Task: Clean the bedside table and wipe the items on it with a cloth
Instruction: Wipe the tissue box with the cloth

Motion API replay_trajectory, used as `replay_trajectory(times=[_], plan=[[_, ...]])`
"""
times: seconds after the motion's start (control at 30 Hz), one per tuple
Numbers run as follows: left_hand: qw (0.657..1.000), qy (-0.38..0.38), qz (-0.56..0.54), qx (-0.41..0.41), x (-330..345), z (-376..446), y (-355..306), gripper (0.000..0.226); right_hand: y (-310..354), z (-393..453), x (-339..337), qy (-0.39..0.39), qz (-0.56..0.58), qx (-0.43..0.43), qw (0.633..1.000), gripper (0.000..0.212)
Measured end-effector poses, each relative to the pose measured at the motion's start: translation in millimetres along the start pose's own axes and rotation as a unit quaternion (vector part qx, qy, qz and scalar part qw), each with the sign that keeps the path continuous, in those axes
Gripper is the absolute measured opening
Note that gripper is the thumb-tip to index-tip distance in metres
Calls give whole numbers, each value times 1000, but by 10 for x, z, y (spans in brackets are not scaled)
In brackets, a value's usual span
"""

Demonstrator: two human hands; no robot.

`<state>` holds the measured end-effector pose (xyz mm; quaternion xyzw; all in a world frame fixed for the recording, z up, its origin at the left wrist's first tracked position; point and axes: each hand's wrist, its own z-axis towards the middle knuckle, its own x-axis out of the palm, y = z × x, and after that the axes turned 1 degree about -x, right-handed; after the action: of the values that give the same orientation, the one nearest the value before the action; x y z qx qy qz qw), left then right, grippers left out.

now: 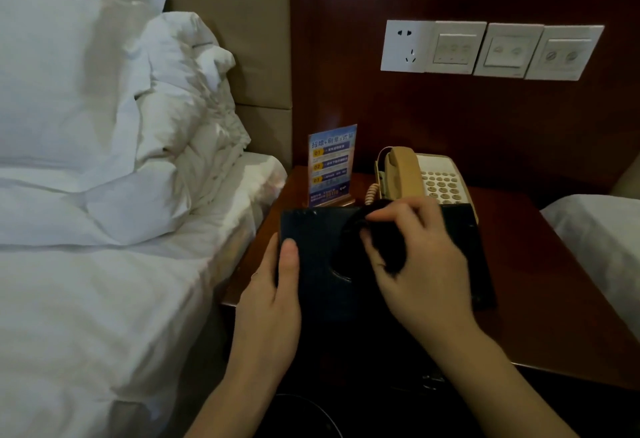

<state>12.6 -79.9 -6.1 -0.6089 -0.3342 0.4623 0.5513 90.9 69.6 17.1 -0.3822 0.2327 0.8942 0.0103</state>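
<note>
The left hand (273, 285) gripped the left edge of a flat dark folder (322, 264), thumb lying on top, holding it above the front of the bedside table (540, 285), while the right hand (415, 257) pinched a bunched dark cloth (384, 247) against the folder's face. At twelve o'clock from the folder stood a blue sign card (330, 164), with a beige telephone (419, 174) at one o'clock. A white-sheeted bed (104, 195) lay at nine o'clock.
</note>
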Motion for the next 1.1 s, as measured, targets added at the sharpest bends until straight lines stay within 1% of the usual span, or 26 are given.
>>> replay_trajectory(times=[0.07, 0.1, 0.17, 0.2, 0.23, 0.3, 0.37, 0.43, 0.5, 0.57, 0.67, 0.73, 0.9, 1.03, 1.1], plan=[[1000, 15, -4, 3, -20, -12, -30, 43, -174, 31, -94, -41, 18, 75, 996, 28], [1000, 20, -9, 6, -25, -12, -38, 44, -264, 46, -147, -67, 21, 117, 991, 27], [999, 26, -23, 19, -50, -10, -10, 67, -355, 64, -203, -112, 21, 168, 979, 27], [999, 28, -28, 18, -68, -16, 6, 76, -349, 59, -205, -124, 22, 173, 977, 27], [999, 33, -34, 17, -81, -20, 24, 79, -309, 49, -192, -128, 26, 167, 977, 27], [997, 49, -44, 29, -97, -43, 44, 77, -141, 16, -142, -115, 41, 133, 984, 27], [996, 50, -45, 52, -101, -71, 66, 76, 96, -29, -71, -92, 61, 75, 991, 26], [995, 50, -47, 68, -109, -88, 82, 82, 268, -64, -23, -70, 71, 4, 995, 25], [993, 60, -58, 79, -127, -88, 81, 82, 309, -63, -17, -54, 64, -32, 996, 26], [991, 74, -86, 73, -151, -78, 57, 79, 256, -26, -48, -67, 77, -12, 995, 26], [989, 84, -100, 65, -153, -56, 42, 76, 211, 26, -54, -118, 113, 56, 985, 23], [990, 74, -98, 69, -141, -50, 61, 74, 275, 3, 11, -120, 110, 69, 984, 22], [991, 52, -81, 91, -120, -84, 74, 67, 458, 0, 74, -74, 89, -23, 993, 24], [989, 68, -86, 99, -133, -87, 54, 61, 468, 185, 10, -44, 103, -39, 993, 25], [988, 74, -98, 95, -157, -87, 70, 59, 482, 191, -20, -16, 99, -53, 994, 26]])
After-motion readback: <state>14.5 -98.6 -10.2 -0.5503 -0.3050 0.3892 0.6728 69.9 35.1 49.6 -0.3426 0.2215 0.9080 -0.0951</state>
